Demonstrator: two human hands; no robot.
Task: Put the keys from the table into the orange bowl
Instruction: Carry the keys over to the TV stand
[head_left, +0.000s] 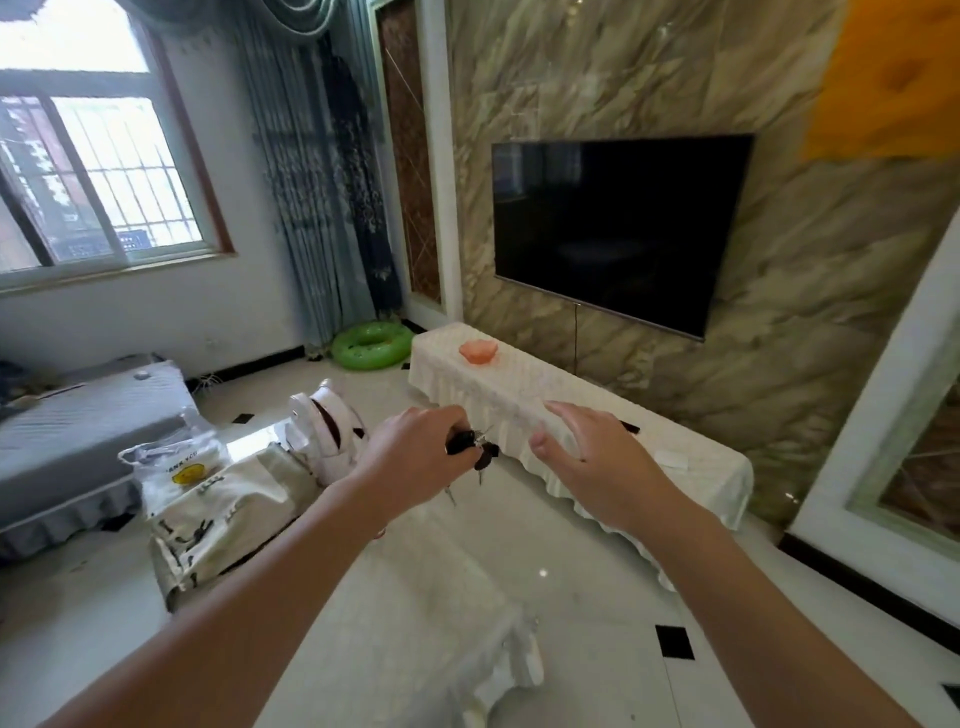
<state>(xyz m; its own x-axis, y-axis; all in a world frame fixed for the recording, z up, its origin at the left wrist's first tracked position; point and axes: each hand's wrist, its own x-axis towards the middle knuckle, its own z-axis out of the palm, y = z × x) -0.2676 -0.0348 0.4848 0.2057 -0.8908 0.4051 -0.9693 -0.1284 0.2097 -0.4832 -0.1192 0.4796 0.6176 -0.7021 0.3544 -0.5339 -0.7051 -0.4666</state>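
My left hand (410, 454) is closed around a bunch of dark keys (475, 449), which dangle from its fingers in mid-air above the floor. To their right my right hand (592, 452) hovers with fingers spread and nothing in it. The orange bowl (479, 349) stands far ahead on the left end of a long low cabinet covered with a white cloth (571, 415), under the wall television. Below my arms lies the table with a white cover (431, 597).
A black television (618, 228) hangs on the marble wall. A green swim ring (371, 345) lies on the floor by the curtain. Bags and a white object (332, 431) crowd the table's left end. A grey sofa (78, 436) stands at the left.
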